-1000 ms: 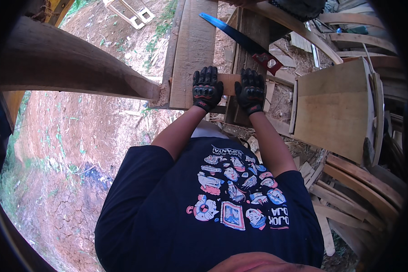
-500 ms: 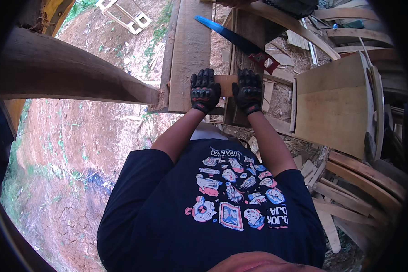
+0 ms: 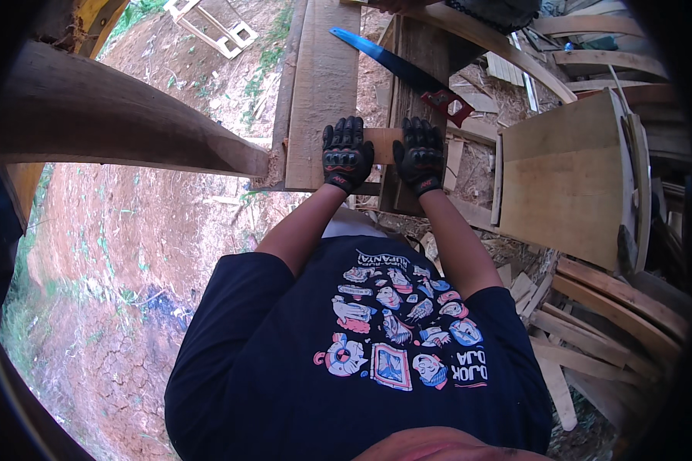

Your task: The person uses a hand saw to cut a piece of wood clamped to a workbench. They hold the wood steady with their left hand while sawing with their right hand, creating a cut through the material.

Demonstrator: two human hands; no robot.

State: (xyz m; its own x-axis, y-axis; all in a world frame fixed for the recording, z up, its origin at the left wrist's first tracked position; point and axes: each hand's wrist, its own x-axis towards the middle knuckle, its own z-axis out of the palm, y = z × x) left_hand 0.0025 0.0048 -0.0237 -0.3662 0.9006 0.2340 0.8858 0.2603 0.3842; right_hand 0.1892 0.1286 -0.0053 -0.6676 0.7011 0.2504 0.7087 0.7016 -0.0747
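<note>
Both my hands wear black padded gloves with red trim. My left hand [image 3: 347, 156] lies flat, fingers stretched forward, over the left end of a short wooden board [image 3: 383, 144]. My right hand [image 3: 420, 157] rests the same way over its right end, thumb pointing inward. The board bridges the gap between a wide plank [image 3: 315, 88] on the left and a dark wooden beam [image 3: 402, 196] on the right. Beyond my hands, a handsaw [image 3: 396, 64] with a bluish blade and red handle lies slanted across the planks.
Another person's hand [image 3: 398, 4] shows at the top edge. A thick timber [image 3: 131, 115] juts in from the left. At right stands a plywood panel [image 3: 565, 177]; curved wood pieces [image 3: 615, 307] are heaped below it. A pale wooden frame [image 3: 215, 31] lies on the dirt.
</note>
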